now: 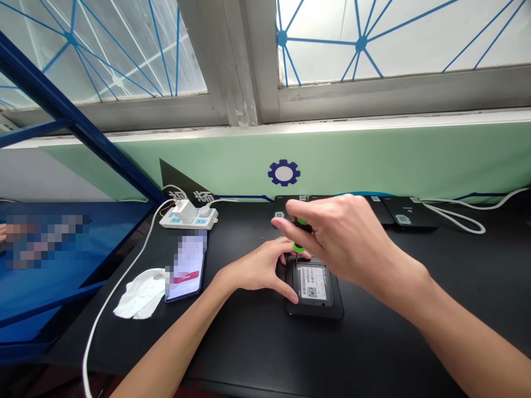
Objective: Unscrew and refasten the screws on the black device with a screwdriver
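A screwdriver [298, 247] with a green and black handle stands upright in my right hand [342, 232], which is closed around it. Its tip meets the back left corner of a black boxy device [327, 296] that carries a white printed label [314, 282] with barcodes. My left hand [265, 265] holds this device from the left, thumb at the near left side and fingers at the far edge. Part of the device's far side is hidden behind my hands.
Several flat black devices [410, 214] line the wall at the back, beside a white cable [460, 215]. A white power strip [188, 218], a phone [188, 271] and a crumpled white cloth or glove [141, 293] lie on the left. A blue metal frame [95, 143] rises there.
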Demonstrator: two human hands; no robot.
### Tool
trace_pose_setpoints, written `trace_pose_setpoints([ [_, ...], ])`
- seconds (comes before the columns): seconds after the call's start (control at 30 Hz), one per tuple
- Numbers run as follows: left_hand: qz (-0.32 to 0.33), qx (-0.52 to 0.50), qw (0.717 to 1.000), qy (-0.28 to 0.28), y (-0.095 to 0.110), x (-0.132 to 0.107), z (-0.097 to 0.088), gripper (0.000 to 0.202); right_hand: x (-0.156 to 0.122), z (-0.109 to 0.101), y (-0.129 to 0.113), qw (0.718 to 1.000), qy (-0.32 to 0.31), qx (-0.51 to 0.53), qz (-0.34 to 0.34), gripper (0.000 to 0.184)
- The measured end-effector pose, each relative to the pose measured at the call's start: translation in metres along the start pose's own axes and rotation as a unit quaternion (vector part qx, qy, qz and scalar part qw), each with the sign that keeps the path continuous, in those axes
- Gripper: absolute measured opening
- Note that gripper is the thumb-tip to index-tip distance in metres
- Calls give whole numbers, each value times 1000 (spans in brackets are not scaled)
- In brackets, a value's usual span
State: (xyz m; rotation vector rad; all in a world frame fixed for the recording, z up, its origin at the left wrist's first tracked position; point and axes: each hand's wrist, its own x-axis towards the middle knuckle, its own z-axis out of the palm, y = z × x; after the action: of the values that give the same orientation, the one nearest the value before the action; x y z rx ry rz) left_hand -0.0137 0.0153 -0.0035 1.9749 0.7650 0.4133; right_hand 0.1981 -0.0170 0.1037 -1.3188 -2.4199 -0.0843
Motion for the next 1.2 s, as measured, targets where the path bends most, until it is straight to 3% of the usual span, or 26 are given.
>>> trace_pose_setpoints([
  [0.13,6,0,1000,-6,-1,1,0,68,-3,-5,2,1000,9,2,8,52],
  [0.27,-6,-1,1000,-15,5,1,-1,73,-4,-12,6,991,-66,112,-37,20],
  [0.37,-40,10,999,-17,7,0,-2,80,-3,-13,9,976,-99,180,-73,14],
  [0.53,-50,28,998,-29,7,0,-2,83,-1,-8,7,990,-72,100,-71,37],
  [0.73,-22,9,1000,-19,8,0,-2,72,-6,-12,7,988,-80,112,-71,9],
  [1.0,-59,39,997,-25,4,-1,-2,85,-5,-11,5,991,-91,60,-83,23],
  [1.2,-13,13,999,-31,2,0,-3,75,-19,-31,12,983,-113,106,-101,19],
])
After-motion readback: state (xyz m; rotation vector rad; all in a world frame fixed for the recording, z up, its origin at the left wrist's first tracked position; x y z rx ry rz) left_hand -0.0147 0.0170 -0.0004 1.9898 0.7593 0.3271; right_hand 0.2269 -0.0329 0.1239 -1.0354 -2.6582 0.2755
